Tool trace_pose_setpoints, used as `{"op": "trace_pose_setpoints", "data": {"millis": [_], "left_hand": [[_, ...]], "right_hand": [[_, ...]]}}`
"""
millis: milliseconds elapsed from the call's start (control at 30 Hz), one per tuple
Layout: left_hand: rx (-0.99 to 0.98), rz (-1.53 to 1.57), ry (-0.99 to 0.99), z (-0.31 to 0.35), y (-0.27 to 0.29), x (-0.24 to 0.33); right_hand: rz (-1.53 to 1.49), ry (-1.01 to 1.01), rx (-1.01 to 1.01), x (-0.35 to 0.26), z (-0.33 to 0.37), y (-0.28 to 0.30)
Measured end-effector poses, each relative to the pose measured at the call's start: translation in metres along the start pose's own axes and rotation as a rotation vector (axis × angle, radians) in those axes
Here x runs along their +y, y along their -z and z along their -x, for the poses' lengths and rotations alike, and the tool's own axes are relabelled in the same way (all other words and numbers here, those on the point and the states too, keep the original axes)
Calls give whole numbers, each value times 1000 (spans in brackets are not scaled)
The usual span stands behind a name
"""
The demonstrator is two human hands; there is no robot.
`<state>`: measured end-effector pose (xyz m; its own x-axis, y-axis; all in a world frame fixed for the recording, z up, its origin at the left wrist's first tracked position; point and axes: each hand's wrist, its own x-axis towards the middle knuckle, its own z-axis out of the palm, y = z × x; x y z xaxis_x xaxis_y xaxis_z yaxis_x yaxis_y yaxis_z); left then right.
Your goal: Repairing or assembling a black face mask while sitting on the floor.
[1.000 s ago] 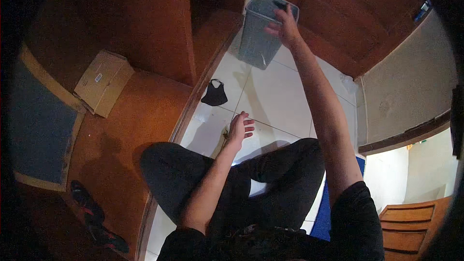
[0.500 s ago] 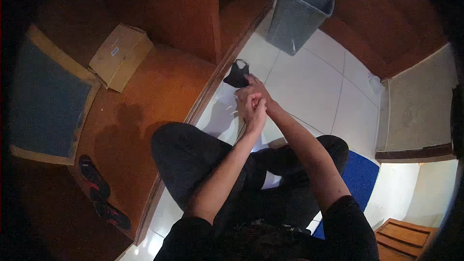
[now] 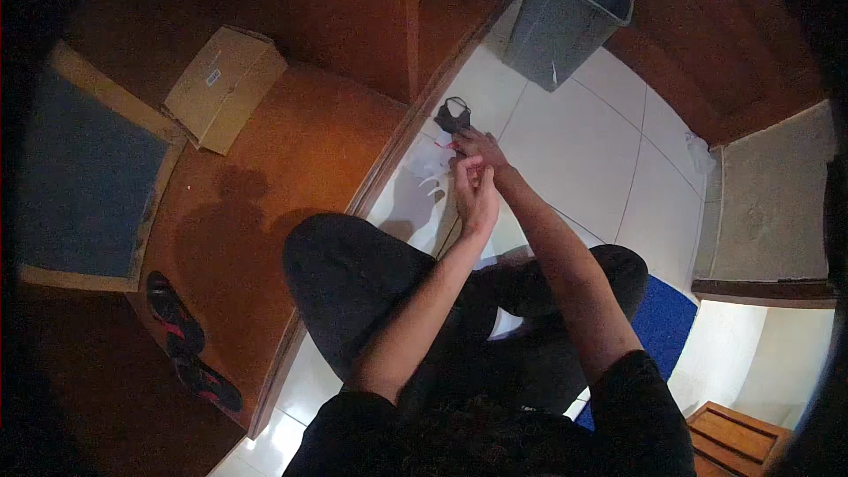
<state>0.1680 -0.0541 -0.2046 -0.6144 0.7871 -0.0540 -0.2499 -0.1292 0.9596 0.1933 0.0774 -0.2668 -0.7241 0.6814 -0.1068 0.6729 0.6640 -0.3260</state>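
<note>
I sit cross-legged with both hands close together above the pale tiled floor. My left hand [image 3: 478, 200] is palm up with its fingers curled in. Whatever it may hold is too small or hidden to make out. My right hand [image 3: 483, 149] reaches across just beyond it, its fingers stretched toward the far left. Past those fingertips lies a black item with a thin loop [image 3: 453, 115], partly covered by the right hand. A small red sliver [image 3: 451, 146] shows beside the right fingers; its kind is unclear. Whitish, see-through plastic [image 3: 427, 160] lies on the floor to the left of the hands.
A grey waste bin [image 3: 565, 22] stands at the far right. On the raised brown floor at left are a cardboard box [image 3: 231, 93] and black-and-red sandals [image 3: 175, 314]. A wooden step edge [image 3: 380, 172] divides the floors. A blue mat [image 3: 664, 322] lies by my right knee.
The view has shifted slightly, so the surroundings sit farther right and a little higher. The right hand covers more of the black item. The red sliver now shows near the right fingers.
</note>
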Motion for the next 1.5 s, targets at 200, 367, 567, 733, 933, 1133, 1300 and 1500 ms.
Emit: {"op": "trace_pose_setpoints", "data": {"millis": [200, 367, 567, 733, 933, 1133, 1300, 1500], "left_hand": [[-32, 57, 235, 2, 12, 0], [129, -356, 255, 2, 14, -12], [-427, -272, 344, 8, 11, 23], [-211, -334, 61, 5, 24, 13], [-332, -258, 89, 14, 17, 17], [-393, -229, 158, 2, 35, 2], [-102, 25, 407, 6, 27, 11], [-288, 27, 427, 10, 23, 34]], "right_hand": [[-299, 113, 360, -2, 65, 40], [-948, -180, 438, -7, 139, 70], [-1185, -207, 368, -49, 167, 106], [-915, -197, 451, -51, 166, 89], [-861, -269, 516, -37, 175, 87], [-616, -29, 619, -53, 169, 80], [-456, 85, 610, -58, 172, 77], [-188, 122, 602, -52, 161, 69]]}}
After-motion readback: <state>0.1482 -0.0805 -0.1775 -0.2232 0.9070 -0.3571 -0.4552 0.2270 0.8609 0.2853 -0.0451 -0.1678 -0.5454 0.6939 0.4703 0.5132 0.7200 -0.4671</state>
